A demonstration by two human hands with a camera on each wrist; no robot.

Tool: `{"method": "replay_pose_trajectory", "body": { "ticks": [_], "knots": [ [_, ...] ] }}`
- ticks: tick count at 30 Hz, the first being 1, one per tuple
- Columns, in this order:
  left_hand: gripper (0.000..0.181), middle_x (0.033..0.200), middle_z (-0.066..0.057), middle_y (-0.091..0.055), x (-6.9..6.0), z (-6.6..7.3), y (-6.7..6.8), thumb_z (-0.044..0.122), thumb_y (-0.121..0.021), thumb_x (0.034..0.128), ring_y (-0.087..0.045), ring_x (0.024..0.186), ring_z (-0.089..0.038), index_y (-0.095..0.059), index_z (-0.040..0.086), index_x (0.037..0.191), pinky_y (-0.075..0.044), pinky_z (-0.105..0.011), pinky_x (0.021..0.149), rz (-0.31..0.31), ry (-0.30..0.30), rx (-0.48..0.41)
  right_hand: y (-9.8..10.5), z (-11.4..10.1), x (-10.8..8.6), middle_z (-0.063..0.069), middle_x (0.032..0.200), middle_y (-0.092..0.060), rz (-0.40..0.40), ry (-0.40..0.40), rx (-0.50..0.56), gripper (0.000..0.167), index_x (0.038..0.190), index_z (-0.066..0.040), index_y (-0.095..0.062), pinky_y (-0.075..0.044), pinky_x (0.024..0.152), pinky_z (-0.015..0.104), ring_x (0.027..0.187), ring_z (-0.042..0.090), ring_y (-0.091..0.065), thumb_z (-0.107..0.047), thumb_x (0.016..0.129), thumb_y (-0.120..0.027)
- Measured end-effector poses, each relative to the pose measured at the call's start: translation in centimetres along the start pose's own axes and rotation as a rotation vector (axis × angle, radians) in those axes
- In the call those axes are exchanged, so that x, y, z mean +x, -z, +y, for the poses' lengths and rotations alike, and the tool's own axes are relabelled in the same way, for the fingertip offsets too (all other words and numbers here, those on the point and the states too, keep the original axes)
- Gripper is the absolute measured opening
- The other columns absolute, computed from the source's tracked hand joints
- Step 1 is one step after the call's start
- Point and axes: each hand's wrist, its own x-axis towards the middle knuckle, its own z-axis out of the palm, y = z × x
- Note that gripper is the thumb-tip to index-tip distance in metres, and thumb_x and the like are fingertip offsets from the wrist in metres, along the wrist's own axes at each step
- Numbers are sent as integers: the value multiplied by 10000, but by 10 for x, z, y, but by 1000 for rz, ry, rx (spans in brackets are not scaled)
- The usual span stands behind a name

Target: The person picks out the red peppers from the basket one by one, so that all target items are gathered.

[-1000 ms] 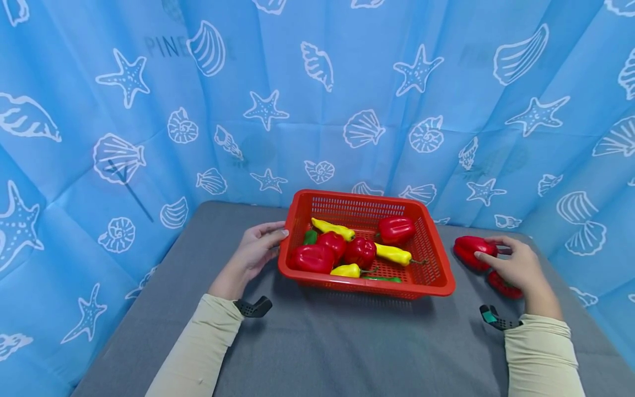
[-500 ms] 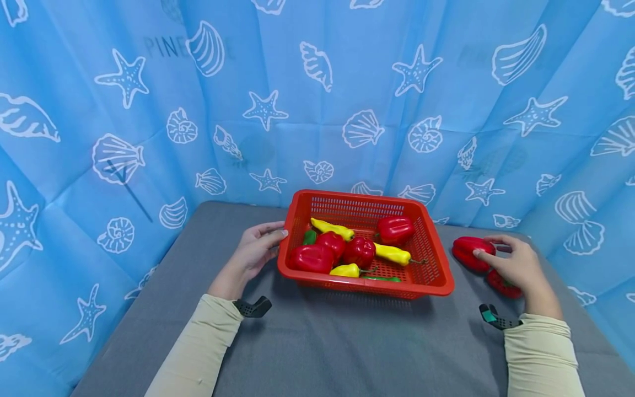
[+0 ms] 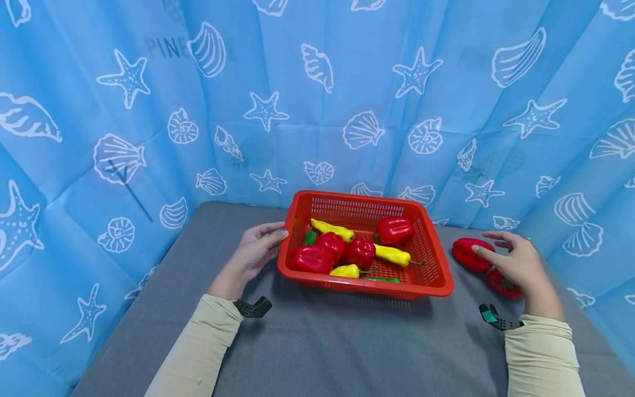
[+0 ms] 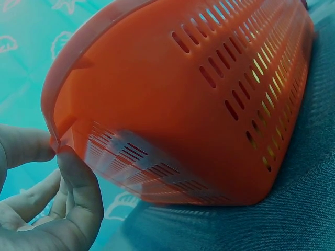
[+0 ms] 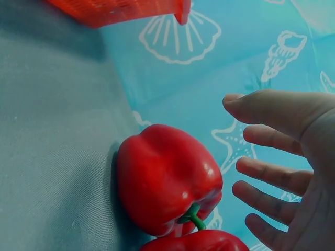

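A red plastic basket (image 3: 367, 286) stands on the grey table, holding red bell peppers (image 3: 395, 230), yellow peppers (image 3: 393, 254) and some green ones (image 3: 310, 237). My left hand (image 3: 253, 251) pinches the basket's left rim between thumb and fingers; the left wrist view shows this grip (image 4: 57, 193) close up. To the right of the basket, two red bell peppers lie on the cloth, one (image 3: 471, 255) behind the other (image 3: 504, 284). Over them hovers my right hand (image 3: 521, 264), fingers spread. In the right wrist view the hand (image 5: 293, 167) is apart from the nearer pepper (image 5: 167, 178) and holds nothing.
Grey cloth (image 3: 347, 347) covers the table. A blue curtain (image 3: 317, 110) with white shell and starfish prints hangs along the back and both sides. Black wrist straps (image 3: 253, 307) sit on both wrists.
My right hand has lifted slightly off the rear red bell pepper, its fingers opening away from it. The left hand and the basket stay where they were.
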Motion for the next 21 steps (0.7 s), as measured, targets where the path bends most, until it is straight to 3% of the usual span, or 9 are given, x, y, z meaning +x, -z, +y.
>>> {"method": "replay_pose_trajectory", "body": {
  "ticks": [21],
  "knots": [
    [485,1448,-125,-643,0,0,0,257,-735,1012,-700,1176,-224,-615,120,1462,-626,-363,971,-5,-1,-14,1,-25,-5,382,1627,-319,-25,35,104,797,1586,-2,-415,-428,1037,805,1409,668,-338,-488,1013,-677]
  ]
}}
